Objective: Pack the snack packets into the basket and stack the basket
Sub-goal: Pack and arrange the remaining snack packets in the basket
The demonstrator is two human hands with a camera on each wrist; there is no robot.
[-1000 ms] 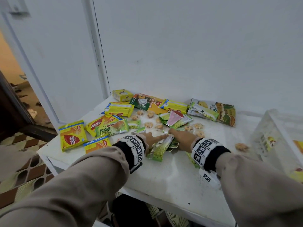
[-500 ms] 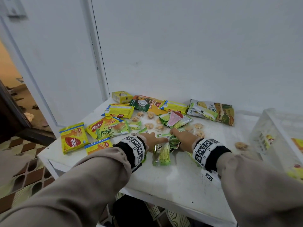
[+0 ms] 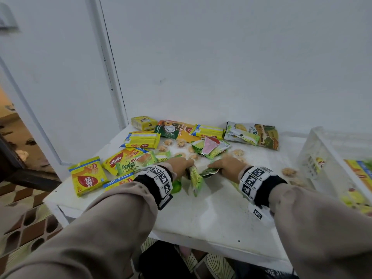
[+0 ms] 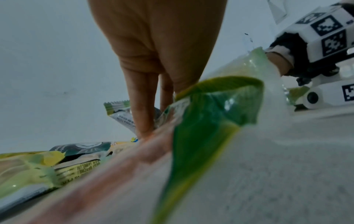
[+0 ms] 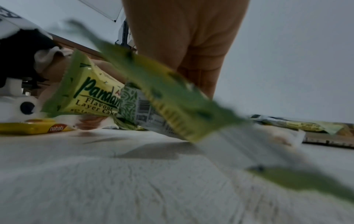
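Note:
Several green pandan cake packets lie at the middle of the white table. My left hand grips one pandan packet, which stands on edge; it reads "pandan" in the right wrist view. My right hand holds another green packet, tilted off the table and blurred in the right wrist view. The two hands are close together. The white basket stands at the table's right end with packets inside.
Yellow nabati wafer packets lie at the left front near the table edge. More yellow packs, small cookie packs and a durian bag lie toward the wall. A doorway opens on the left.
Both hands have drawn the green packets together and nearer the front. The packets, flat before, now stand tilted in the fingers.

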